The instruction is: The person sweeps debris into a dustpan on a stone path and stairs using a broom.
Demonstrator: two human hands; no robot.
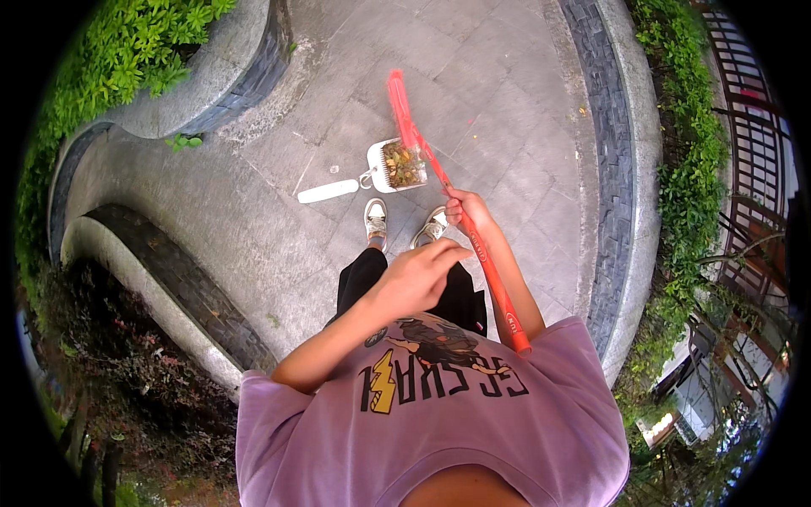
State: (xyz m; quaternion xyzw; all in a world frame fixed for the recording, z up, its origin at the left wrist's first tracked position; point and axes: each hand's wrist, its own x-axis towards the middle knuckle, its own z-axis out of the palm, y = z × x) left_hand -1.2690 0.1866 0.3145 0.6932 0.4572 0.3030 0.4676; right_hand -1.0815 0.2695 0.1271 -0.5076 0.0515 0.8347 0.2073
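Note:
My right hand (469, 209) is wrapped round the orange-red handle of a broom (496, 291). The handle slants from near my right upper arm down to the ground, where the red head lies beside the dustpan's right edge. My left hand (416, 275) is in front of my body, its fingers drawn together and tips close to the handle. Whether they hold anything is hidden. On the paving just beyond my feet rests a white dustpan (377, 171), its thick white handle pointing left. Brown and yellow dry leaves (402, 163) are heaped in its pan.
Grey stone paving (515, 110) bears a few small yellow leaf bits. A curved low stone wall (621, 169) bounds it on the right, with green shrubs and a lattice railing (760, 127) behind. Further curved planter walls (203, 93) stand on the left. My shoes (376, 217) are near the dustpan.

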